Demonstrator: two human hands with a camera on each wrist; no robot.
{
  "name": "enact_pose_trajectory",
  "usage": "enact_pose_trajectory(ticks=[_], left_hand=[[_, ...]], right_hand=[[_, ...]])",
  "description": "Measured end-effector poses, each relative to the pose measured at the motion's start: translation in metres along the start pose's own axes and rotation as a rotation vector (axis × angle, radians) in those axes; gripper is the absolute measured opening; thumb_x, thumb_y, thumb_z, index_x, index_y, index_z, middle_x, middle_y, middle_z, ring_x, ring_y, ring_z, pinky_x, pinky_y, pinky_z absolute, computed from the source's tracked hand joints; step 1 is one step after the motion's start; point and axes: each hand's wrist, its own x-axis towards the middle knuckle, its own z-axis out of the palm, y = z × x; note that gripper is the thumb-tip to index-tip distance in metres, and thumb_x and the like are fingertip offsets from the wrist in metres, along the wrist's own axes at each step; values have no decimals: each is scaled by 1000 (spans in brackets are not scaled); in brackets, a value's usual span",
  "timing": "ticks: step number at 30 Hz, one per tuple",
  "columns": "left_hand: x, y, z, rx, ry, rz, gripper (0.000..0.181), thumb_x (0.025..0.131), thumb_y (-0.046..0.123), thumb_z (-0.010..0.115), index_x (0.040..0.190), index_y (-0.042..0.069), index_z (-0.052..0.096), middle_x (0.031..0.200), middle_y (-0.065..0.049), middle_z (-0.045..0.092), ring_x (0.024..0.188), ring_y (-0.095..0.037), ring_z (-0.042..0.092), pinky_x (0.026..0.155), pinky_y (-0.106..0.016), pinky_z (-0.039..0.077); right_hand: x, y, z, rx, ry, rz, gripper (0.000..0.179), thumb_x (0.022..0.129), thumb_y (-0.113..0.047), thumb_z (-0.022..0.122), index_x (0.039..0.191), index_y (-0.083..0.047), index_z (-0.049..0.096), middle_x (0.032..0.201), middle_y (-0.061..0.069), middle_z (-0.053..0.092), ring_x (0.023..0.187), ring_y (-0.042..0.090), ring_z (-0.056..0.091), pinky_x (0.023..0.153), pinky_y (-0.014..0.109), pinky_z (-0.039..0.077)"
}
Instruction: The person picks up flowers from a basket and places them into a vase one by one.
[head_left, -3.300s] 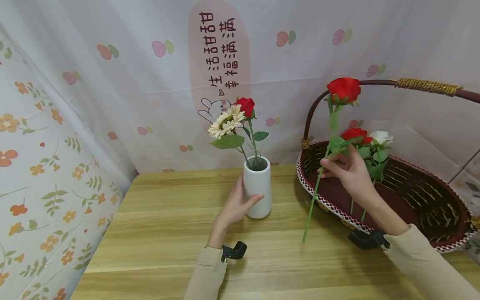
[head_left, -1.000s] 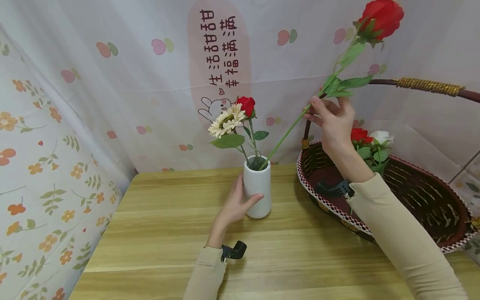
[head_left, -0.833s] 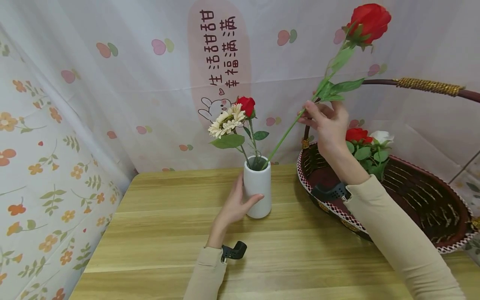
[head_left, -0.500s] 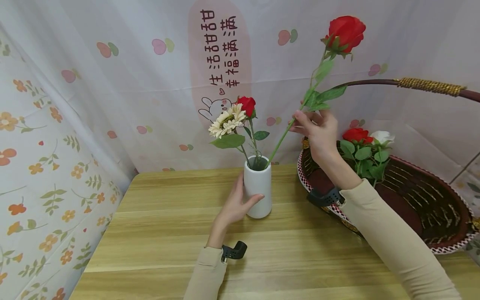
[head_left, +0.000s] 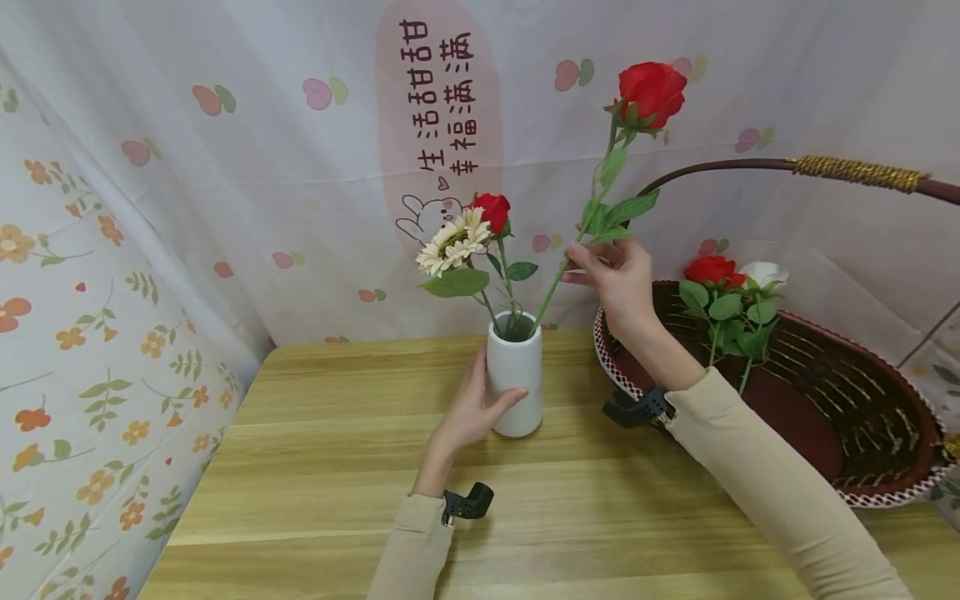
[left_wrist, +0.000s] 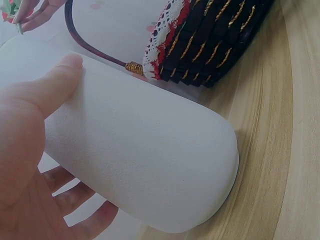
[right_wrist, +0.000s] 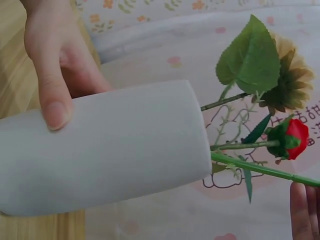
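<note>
A white vase stands upright on the wooden table, and my left hand grips its left side, thumb across the front. In the left wrist view the thumb lies on the vase wall, fingers behind it. My right hand pinches the green stem of a large red rose just under its leaves. The rose leans right, its lower stem inside the vase mouth. A cream sunflower-like bloom and a smaller red rose also stand in the vase. The right wrist view shows the stem entering the mouth.
A dark woven basket with a lace-trimmed rim and arched handle stands at the right. Inside it are another red rose and a white rose. A printed curtain hangs behind the wooden table.
The right hand lifted the large red rose from beside the basket and brought its stem end into the vase. Since then hand and rose have moved down and left. The left hand stayed on the vase.
</note>
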Motion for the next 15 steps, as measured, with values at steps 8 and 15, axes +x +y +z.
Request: enact_pose_trajectory(ticks=[8,15], left_hand=[[0,2,0,-9,0,-8,93,95,32,72,162,12,11,161,-14,26,144,-31,33,116,-54,28],[0,1,0,1,8,-2,94,95,33,72,162,9,11,162,-16,25,145,-32,31,116,-54,27]], right_hand=[[-6,6,1,-85,-23,23,29,95,-4,69,124,-3,64,92,1,71,85,15,70,77,31,60],[-6,7,5,-69,-23,21,28,94,-3,70,121,-4,65,93,2,71,84,16,69,76,32,60]])
